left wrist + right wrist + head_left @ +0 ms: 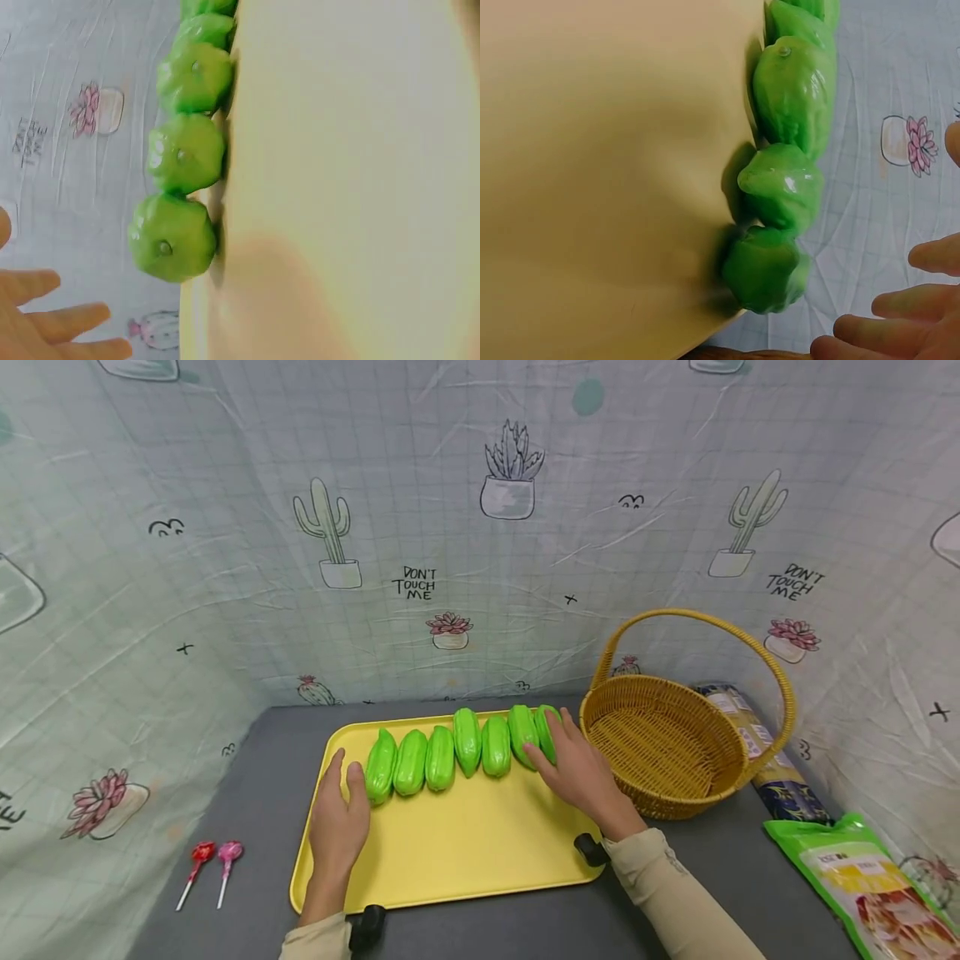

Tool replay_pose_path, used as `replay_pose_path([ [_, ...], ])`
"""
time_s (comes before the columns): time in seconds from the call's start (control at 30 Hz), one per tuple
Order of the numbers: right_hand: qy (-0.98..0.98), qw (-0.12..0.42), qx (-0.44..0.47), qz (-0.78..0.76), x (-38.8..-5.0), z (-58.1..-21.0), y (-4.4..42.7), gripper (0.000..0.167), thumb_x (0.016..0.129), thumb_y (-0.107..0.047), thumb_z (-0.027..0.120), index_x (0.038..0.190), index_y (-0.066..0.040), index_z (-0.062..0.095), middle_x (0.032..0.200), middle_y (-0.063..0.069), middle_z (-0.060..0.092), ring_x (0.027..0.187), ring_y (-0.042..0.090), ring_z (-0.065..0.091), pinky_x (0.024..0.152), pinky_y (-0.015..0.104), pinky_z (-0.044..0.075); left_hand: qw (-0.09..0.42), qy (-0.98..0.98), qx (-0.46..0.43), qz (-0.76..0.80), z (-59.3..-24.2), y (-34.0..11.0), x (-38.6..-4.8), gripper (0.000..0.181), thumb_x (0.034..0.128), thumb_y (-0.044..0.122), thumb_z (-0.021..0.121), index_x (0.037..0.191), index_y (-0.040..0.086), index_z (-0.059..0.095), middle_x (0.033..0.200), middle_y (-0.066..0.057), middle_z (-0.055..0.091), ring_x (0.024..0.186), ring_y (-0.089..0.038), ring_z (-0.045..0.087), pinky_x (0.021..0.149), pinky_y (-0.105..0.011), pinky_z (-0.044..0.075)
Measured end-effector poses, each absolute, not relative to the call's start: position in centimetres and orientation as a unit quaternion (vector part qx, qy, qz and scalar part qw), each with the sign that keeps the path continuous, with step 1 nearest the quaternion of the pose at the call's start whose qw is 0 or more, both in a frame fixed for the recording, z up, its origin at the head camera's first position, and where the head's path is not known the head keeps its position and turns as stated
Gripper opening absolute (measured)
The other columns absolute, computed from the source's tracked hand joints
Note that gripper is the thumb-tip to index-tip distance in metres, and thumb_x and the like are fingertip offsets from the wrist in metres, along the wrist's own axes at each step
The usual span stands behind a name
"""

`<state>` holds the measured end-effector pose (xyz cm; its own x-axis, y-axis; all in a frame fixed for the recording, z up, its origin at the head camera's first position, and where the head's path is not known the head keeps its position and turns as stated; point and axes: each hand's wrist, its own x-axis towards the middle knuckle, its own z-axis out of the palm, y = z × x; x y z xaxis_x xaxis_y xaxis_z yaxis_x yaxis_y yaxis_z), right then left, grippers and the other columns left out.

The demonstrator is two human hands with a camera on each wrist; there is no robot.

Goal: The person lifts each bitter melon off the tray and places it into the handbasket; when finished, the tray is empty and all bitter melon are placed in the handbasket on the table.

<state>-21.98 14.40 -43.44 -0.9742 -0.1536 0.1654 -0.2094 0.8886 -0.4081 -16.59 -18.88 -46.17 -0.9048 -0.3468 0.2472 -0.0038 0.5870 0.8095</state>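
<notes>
1. On the yellow tray (450, 852), seven green vegetables (467, 743) already form a row near the far edge.
2. Your left hand (340, 818) and right hand (577, 768), both spread, flank it, pinching nothing.
3. Its uneven line suggests straightening may remain.

Grey table (465, 937) — tray (465, 847), basket (660, 808), lollipops (229, 852), bag (862, 877) — perhaps two packets (787, 793).
</notes>
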Motion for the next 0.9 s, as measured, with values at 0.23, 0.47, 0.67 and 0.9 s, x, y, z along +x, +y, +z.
replay_pose_path([
  [0.23, -0.973, 0.044, 0.078, 0.214, -22.7, -43.3, 13.8, 0.079, 0.104, -0.056, 0.045, 0.162, -0.007, 0.025, 0.167, 0.028, 0.021, 0.127, 0.050, 0.057, 0.085, 0.060, 0.053, 0.144, -0.852, 0.145, -0.483, -45.3, -20.7, -17.8, 0.071, 0.1078, 0.052, 0.031, 0.163, 0.008, 0.025, 0.165, -0.023, 0.031, 0.152, -0.047, 0.028, 0.120, -0.065, 0.024],
  [0.47, -0.973, 0.034, 0.068, 0.219, -23.6, -43.2, 13.6, 0.081, 0.104, -0.057, 0.044, 0.163, -0.005, 0.023, 0.166, 0.030, 0.021, 0.137, 0.051, 0.049, 0.101, 0.065, 0.047, 0.077, -0.836, 0.170, -0.516, -44.9, -22.8, -19.0, 0.079, 0.1053, 0.060, 0.024, 0.165, 0.011, 0.013, 0.170, -0.021, 0.018, 0.156, -0.045, 0.017, 0.123, -0.065, 0.017],
  [0.67, -0.973, 0.018, 0.056, 0.225, -24.1, -43.4, 13.5, 0.082, 0.104, -0.058, 0.043, 0.163, -0.006, 0.020, 0.166, 0.031, 0.019, 0.138, 0.051, 0.047, 0.104, 0.068, 0.043, 0.054, -0.824, 0.183, -0.533, -45.4, -23.6, -19.5, 0.081, 0.1049, 0.061, 0.023, 0.165, 0.009, 0.010, 0.171, -0.022, 0.013, 0.157, -0.045, 0.013, 0.124, -0.064, 0.016],
  [0.9, -0.971, 0.006, 0.042, 0.235, -24.9, -43.6, 13.4, 0.082, 0.104, -0.057, 0.042, 0.164, -0.006, 0.019, 0.167, 0.031, 0.016, 0.136, 0.052, 0.049, 0.103, 0.066, 0.044, 0.046, -0.801, 0.193, -0.564, -45.9, -24.2, -19.9, 0.082, 0.1043, 0.061, 0.022, 0.165, 0.008, 0.007, 0.169, -0.027, 0.015, 0.155, -0.047, 0.018, 0.123, -0.064, 0.019],
])
